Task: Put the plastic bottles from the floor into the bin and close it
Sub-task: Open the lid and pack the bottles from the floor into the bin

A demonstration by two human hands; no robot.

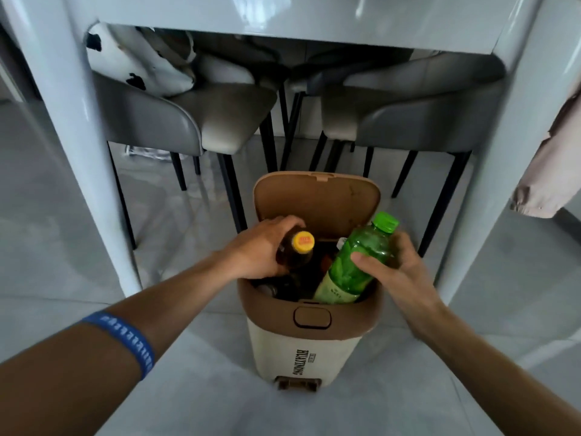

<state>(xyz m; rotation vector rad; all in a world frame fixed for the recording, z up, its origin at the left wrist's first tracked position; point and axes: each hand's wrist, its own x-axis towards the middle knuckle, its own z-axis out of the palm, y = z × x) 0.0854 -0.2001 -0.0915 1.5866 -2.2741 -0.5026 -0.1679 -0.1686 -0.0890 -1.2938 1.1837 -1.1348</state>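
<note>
A cream bin (309, 350) with a brown rim stands on the floor, its brown lid (317, 206) raised upright at the back. My left hand (257, 250) grips a dark brown bottle (297, 256) with a yellow cap, its lower part down inside the bin's left side. My right hand (393, 269) holds a green bottle (352, 269) with a green cap, tilted, base inside the bin on the right and neck sticking out. More dark items lie deeper in the bin, too dim to identify.
A white table (283, 23) stands right behind the bin, with thick legs at left (78, 152) and right (490, 171). Two grey chairs (188, 121) sit under it. A beige cloth (553, 158) hangs at the right. A foot pedal (295, 383) juts from the bin's base.
</note>
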